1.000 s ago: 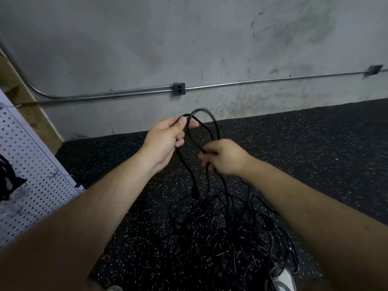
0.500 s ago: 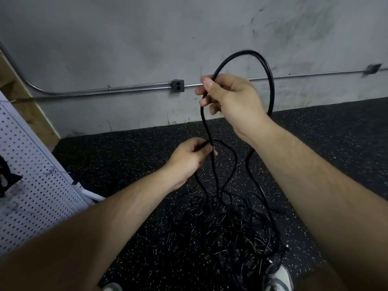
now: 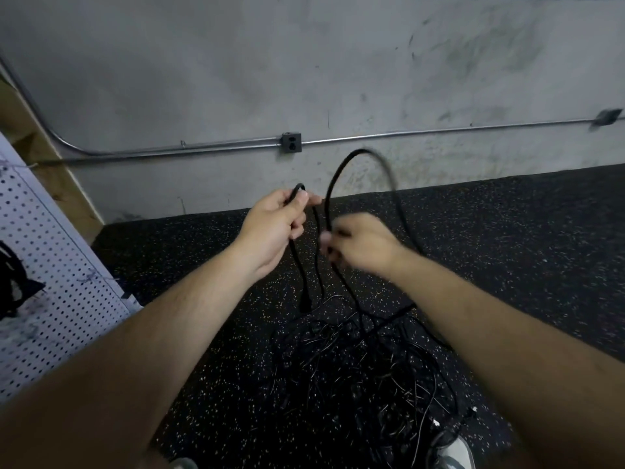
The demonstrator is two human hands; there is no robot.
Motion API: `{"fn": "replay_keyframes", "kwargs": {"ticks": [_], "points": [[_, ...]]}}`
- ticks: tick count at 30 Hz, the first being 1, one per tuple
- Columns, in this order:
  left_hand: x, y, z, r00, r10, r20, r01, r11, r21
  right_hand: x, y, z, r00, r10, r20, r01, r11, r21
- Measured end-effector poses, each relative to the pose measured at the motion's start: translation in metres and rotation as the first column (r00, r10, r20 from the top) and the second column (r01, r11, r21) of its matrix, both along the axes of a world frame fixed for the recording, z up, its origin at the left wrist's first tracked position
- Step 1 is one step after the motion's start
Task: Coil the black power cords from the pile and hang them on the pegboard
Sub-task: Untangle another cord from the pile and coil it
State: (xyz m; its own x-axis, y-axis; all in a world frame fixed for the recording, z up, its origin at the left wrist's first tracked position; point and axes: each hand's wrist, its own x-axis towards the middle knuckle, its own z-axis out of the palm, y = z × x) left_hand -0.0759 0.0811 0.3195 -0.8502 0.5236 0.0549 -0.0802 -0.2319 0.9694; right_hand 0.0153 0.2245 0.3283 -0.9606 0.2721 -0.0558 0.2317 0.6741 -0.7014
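Step in hand: coiling, early stage, with only a first loop formed.

- Left hand (image 3: 274,228): thumb and fingers pinch a tight fold of the black power cord (image 3: 360,150). The plug end (image 3: 306,301) hangs below.
- Right hand (image 3: 362,243): motion-blurred, fingers curled round the same cord just beside the left. A tall arch of cord stands above it.
- The cord's remainder trails into the tangled pile (image 3: 365,374) on the floor (image 3: 507,231).

Next move, likely: lay the arch into the left grip, then draw slack without snagging the tangle.

The cord looks smooth, round and springy. The floor is speckled rubber. The pegboard (image 3: 57,265) is white and perforated, well apart at left.
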Motion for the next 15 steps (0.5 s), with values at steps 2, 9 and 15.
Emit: {"fn": "replay_keyframes", "kwargs": {"ticks": [2,9,15], "points": [[0.005,-0.005,-0.009,0.997,-0.064,-0.034,0.06,0.993,-0.106,-0.003,-0.004,0.028,0.974,-0.063,-0.219,0.013,0.975,-0.222],[0.019,0.0,-0.018,0.983,-0.161,-0.093,0.139,0.967,-0.212,-0.011,-0.017,0.07,0.839,-0.197,-0.507,-0.21,0.742,-0.637],[0.007,-0.002,0.008,0.997,0.009,-0.076,-0.007,1.0,0.027,0.005,0.003,0.016,0.993,0.071,-0.094,-0.087,0.981,-0.172]]}}
